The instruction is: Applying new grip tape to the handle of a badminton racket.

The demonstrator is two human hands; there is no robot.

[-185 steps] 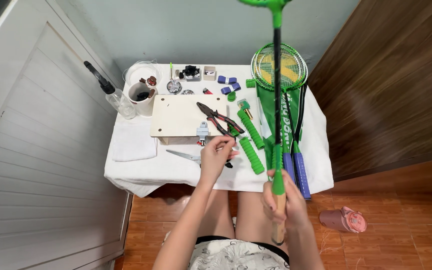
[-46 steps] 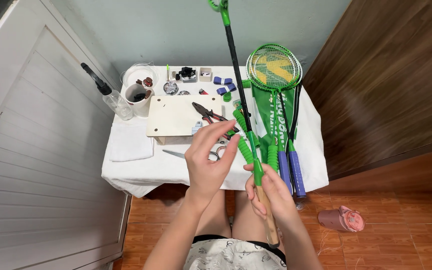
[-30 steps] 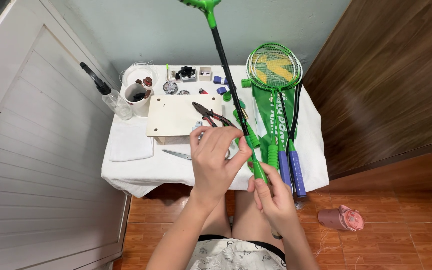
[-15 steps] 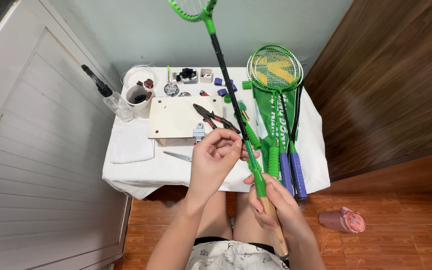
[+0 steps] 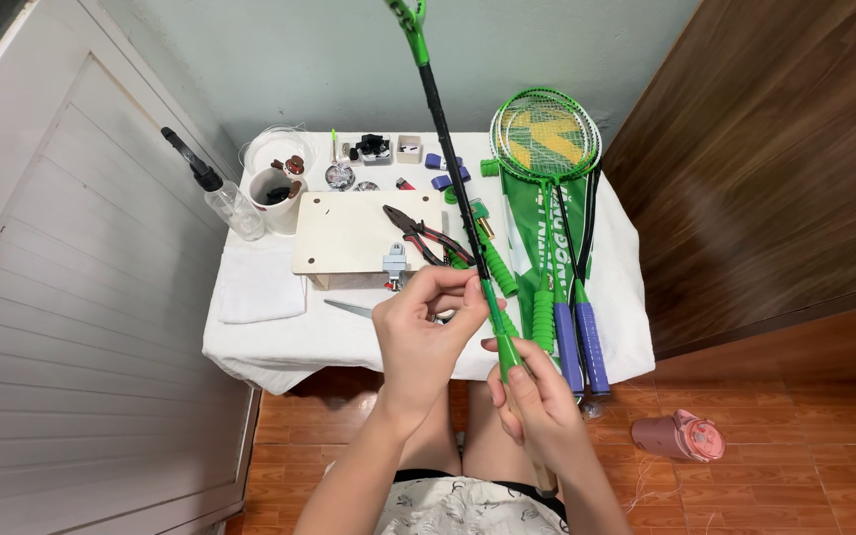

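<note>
The right hand (image 5: pixel 537 396) is wrapped around the handle of a green badminton racket (image 5: pixel 448 149), fingers pressed closed on it just below the green cone, with bare wooden handle showing under the fist. The left hand (image 5: pixel 423 327) sits at ten o'clock from it, thumb and fingertips pinched together against the shaft right above the cone (whether something thin lies between them cannot be told). The racket rises from the lap towards twelve o'clock, leaning slightly left, its head cut off by the top edge.

Behind the hands stands a small table under a white cloth (image 5: pixel 279 337). At twelve o'clock from the left hand lie red-handled pliers (image 5: pixel 423 236) on a pale wooden board (image 5: pixel 349 233). At one o'clock rest more green rackets (image 5: pixel 547 139) with purple grips. At four o'clock, on the tiled floor, a pink bottle (image 5: pixel 678 436) lies on its side.
</note>
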